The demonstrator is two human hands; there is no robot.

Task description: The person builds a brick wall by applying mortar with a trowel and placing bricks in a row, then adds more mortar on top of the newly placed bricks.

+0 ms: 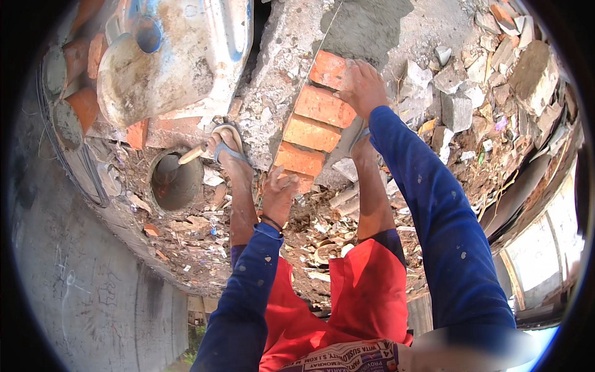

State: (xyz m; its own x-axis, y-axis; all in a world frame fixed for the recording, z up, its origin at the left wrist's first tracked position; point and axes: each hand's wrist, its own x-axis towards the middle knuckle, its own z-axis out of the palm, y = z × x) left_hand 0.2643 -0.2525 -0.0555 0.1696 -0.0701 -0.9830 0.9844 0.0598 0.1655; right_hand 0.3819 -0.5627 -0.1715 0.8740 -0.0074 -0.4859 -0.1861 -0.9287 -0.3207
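Several orange bricks [313, 132] lie side by side in a row, with grey mortar beneath and beside them. My right hand [364, 88] grips the right end of the farthest brick [328, 69], its fingers bent over the top. At the near end of the row, my left hand [279, 197] has its fingers curled against the left part of the nearest brick [304, 181]. That brick is partly covered by the hand. A thin taut string [330, 25] runs along the left ends of the bricks.
Wet mortar [365, 31] spreads beyond the row. Left of my sandalled foot [228, 144], a round bucket [193, 186] holds a trowel with a wooden handle [192, 154]. A dirty white metal piece [167, 80] lies at far left. Broken rubble [457, 108] covers the right side.
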